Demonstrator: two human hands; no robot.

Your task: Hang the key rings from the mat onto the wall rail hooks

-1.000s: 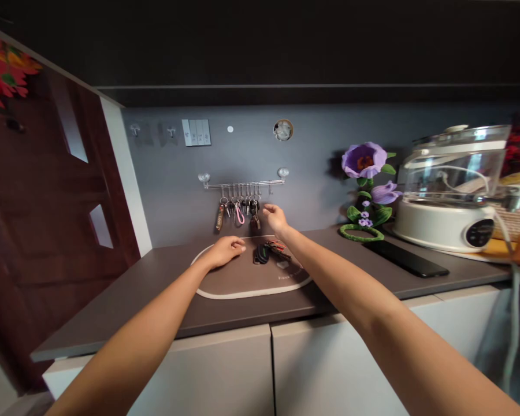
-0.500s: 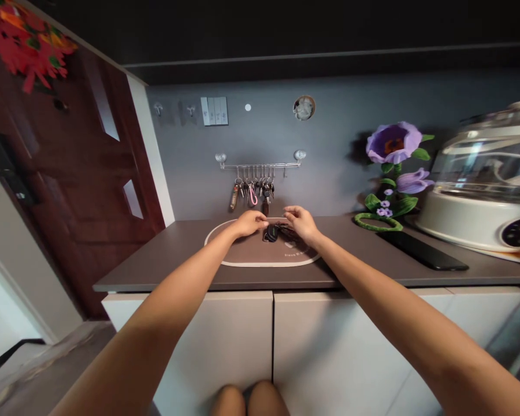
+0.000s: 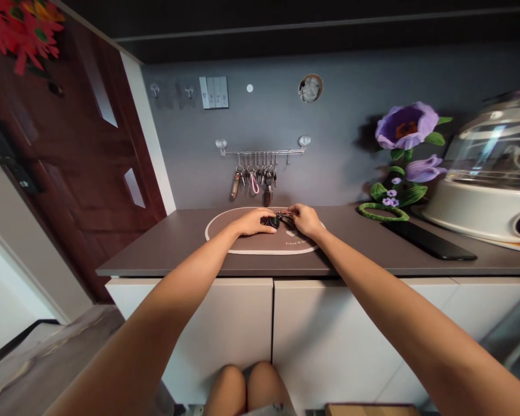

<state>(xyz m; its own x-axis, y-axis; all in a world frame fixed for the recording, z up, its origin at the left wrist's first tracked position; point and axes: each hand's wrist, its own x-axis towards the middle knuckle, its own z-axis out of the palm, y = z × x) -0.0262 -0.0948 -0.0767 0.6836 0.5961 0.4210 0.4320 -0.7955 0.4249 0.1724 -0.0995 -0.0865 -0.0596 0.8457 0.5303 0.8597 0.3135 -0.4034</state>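
A black key fob [image 3: 274, 222] lies on an oval brown mat [image 3: 242, 245] with a pale rim. My left hand [image 3: 255, 222] closes round the fob from the left, thumb in front and fingers behind. Dark keys [image 3: 288, 219] lie just right of the fob. My right hand [image 3: 306, 220] pinches at these keys from the right; its fingertips partly cover what they grip. Behind the hands, a clear rail [image 3: 264, 153] on the wall carries several hanging key rings, among them a pink loop [image 3: 254, 184] and a brown tag [image 3: 235, 186].
On the right of the counter [image 3: 186, 254] are a black phone [image 3: 433, 240], a purple flower decoration [image 3: 405, 130] with a green ring base, and a white appliance [image 3: 472, 211] with a clear cover. A dark cabinet hangs overhead. A red-brown door [image 3: 91, 190] is at left.
Both hands have come down onto the things on the mat. My left hand has closed round the key fob, and my right fingers have pinched the keys. The view has tilted slightly downward.
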